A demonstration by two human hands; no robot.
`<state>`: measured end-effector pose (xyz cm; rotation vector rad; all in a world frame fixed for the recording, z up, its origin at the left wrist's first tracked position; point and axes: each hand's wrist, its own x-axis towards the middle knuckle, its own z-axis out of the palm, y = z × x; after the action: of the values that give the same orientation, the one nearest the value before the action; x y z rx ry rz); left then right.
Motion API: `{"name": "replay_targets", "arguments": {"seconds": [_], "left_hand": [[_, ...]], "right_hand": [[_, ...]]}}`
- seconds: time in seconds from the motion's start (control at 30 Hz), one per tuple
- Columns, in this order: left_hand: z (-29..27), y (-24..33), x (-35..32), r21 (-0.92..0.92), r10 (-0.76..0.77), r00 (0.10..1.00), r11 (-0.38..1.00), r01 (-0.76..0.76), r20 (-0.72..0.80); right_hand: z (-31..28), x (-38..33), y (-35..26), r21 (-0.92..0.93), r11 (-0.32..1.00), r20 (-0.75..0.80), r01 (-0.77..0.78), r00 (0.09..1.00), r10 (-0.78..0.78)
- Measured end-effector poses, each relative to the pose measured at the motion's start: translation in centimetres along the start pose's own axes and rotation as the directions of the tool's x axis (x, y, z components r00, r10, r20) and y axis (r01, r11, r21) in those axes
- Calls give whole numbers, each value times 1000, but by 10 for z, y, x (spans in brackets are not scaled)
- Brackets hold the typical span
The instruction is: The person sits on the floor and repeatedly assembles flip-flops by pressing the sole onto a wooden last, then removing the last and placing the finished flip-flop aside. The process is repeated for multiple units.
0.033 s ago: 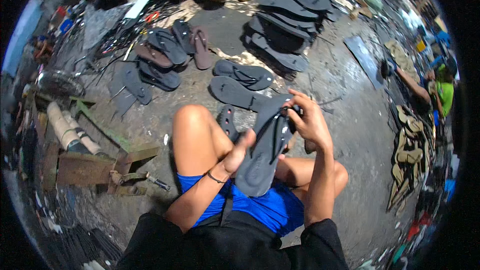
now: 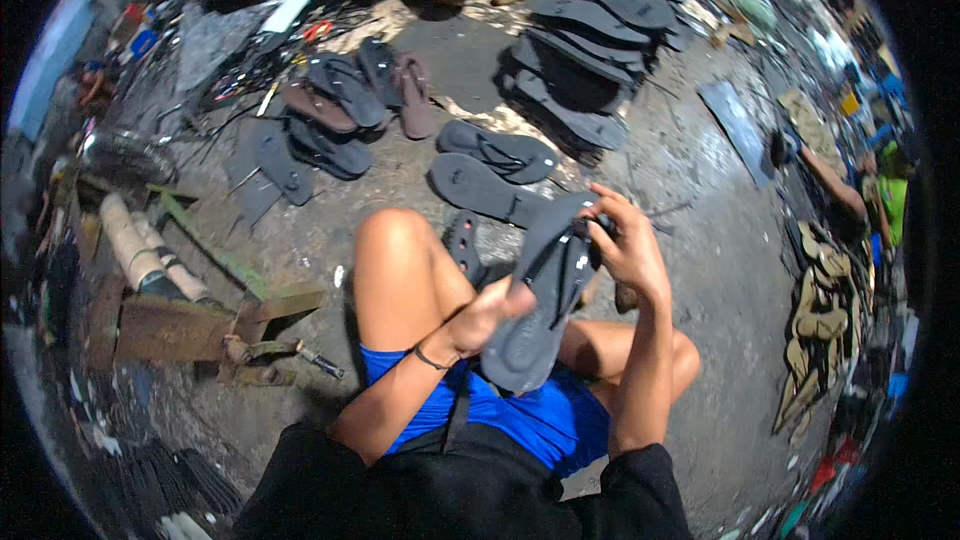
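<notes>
A black flip-flop (image 2: 524, 345) is held up in front of my lap, its toe end pointing away from me and its dark straps on top. My right hand (image 2: 630, 245) is closed round the toe end, at the front of the straps. At the flip-flop's left edge is my left hand (image 2: 480, 318), its thumb smeared by motion over the footbed and its other fingers not clear. Just beyond, on the floor, lie a strapped black flip-flop (image 2: 495, 150) and a black sole (image 2: 478, 188) that shows no straps.
Overlapping black soles (image 2: 590, 50) lie in a row farther off. Black and brown flip-flops (image 2: 345, 95) are grouped at the far left. A wooden stand (image 2: 170, 330) is at my left; tan sandals (image 2: 822, 323) lie at my right. Other people sit ahead and at the right.
My left hand has shifted right, its thumb passing over the footbed. The right hand keeps its hold on the toe end. The whole view has shifted slightly.
</notes>
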<state>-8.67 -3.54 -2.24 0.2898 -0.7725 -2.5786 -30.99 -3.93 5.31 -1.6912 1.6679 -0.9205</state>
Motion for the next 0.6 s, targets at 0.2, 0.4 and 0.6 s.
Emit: {"name": "replay_targets", "arguments": {"seconds": [0.2, 0.4, 0.6], "left_hand": [[-14, 10, -14, 531, 268, 902, 846, -52, -338], [-66, 159, -20, 727, 812, 417, 565, -390, -407], [-140, 235, -86, 723, 724, 74, 689, -45, -685]], "right_hand": [[41, 6, 46, 261, 962, -233, -77, 962, 141], [39, -20, 76, 313, 918, -187, -242, 932, 310], [72, -16, 94, 308, 926, -147, -217, 951, 272]]}}
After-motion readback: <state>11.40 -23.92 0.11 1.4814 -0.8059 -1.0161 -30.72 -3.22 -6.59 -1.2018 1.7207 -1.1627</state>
